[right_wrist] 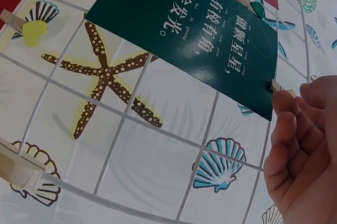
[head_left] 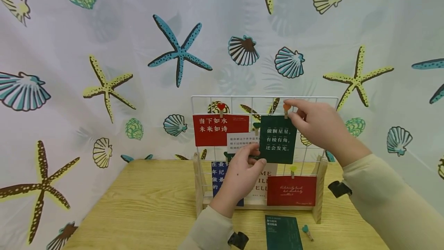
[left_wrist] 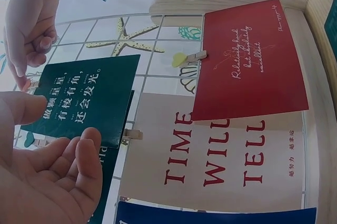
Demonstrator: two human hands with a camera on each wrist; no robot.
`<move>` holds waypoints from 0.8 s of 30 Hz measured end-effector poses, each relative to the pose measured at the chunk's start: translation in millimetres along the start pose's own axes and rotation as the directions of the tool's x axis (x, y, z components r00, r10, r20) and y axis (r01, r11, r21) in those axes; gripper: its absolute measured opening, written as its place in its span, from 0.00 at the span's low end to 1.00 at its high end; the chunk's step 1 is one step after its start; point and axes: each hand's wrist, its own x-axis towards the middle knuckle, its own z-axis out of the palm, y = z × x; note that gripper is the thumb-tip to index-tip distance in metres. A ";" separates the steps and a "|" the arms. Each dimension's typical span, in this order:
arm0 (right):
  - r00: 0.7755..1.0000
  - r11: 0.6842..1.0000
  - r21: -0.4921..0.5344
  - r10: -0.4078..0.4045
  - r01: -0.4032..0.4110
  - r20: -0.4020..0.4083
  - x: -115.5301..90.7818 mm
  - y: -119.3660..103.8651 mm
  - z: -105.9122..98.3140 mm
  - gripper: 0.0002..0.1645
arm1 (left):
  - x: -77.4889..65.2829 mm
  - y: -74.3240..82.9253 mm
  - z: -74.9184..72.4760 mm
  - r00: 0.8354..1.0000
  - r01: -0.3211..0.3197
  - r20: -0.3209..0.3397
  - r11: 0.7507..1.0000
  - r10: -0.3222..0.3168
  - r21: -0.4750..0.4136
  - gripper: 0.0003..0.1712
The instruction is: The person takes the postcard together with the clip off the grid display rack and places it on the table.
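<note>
Clip in right hand, partly hidden

— Wire grid?
— Metal-looking, smooth white finish.
— Stand?
— Pale wood, matt.
— Green card?
— Stiff-looking paper, smooth, glossy face.
— Orange-topped clip?
— Bare wood peg, painted-looking top.
— Tabletop?
— Wood-grained, smooth, faint sheen.
— Backdrop?
— Printed cloth, softly creased, matt.
— Sleeves?
— Soft-looking cloth, matt.

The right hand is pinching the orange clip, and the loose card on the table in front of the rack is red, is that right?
Not quite: the head view shows that the loose card on the table in front of the rack is dark green, not red. The right hand does pinch the orange clip.
</note>
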 end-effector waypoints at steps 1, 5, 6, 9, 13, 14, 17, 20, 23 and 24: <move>1.000 1.000 -0.009 -0.001 0.001 -0.002 0.4 0.1 0.0 0.22 | 0.2 -0.1 0.1 1.000 0.000 0.002 1.000 0.000 -0.003 0.28; 1.000 0.998 -0.058 -0.011 0.011 -0.002 2.7 0.8 1.0 0.22 | 0.0 0.7 0.7 1.000 -0.002 0.013 1.000 0.003 -0.021 0.27; 1.000 0.997 -0.071 -0.017 0.016 -0.001 3.3 0.9 1.3 0.22 | -0.1 0.7 1.0 1.000 -0.005 0.016 1.000 0.005 -0.028 0.27; 0.999 0.993 -0.110 -0.034 0.033 -0.003 4.7 0.7 2.1 0.22 | -0.9 1.1 1.7 1.000 -0.010 0.024 0.999 0.011 -0.046 0.26; 0.998 0.988 -0.140 -0.063 0.061 -0.012 6.1 -0.1 3.0 0.24 | -2.2 2.2 2.4 1.000 0.007 0.029 0.998 -0.005 -0.067 0.26; 0.997 0.987 -0.146 -0.070 0.067 -0.015 6.6 -0.1 3.4 0.24 | -2.4 2.6 2.6 1.000 0.013 0.029 0.997 -0.011 -0.071 0.26; 0.996 0.983 -0.163 -0.090 0.085 -0.026 7.6 0.8 4.7 0.24 | -1.9 3.5 3.1 0.999 0.027 0.028 0.996 -0.025 -0.087 0.26; 0.995 0.981 -0.172 -0.097 0.089 -0.035 8.1 2.3 5.9 0.23 | -0.7 4.2 3.7 0.999 0.031 0.027 0.995 -0.029 -0.097 0.26; 0.994 0.980 -0.176 -0.097 0.088 -0.041 8.3 3.3 6.5 0.23 | 0.7 4.3 4.3 0.999 0.028 0.027 0.995 -0.026 -0.094 0.27; 0.994 0.980 -0.177 -0.097 0.088 -0.043 8.3 3.4 6.6 0.22 | 1.1 3.8 4.6 0.999 0.026 0.029 0.996 -0.024 -0.087 0.27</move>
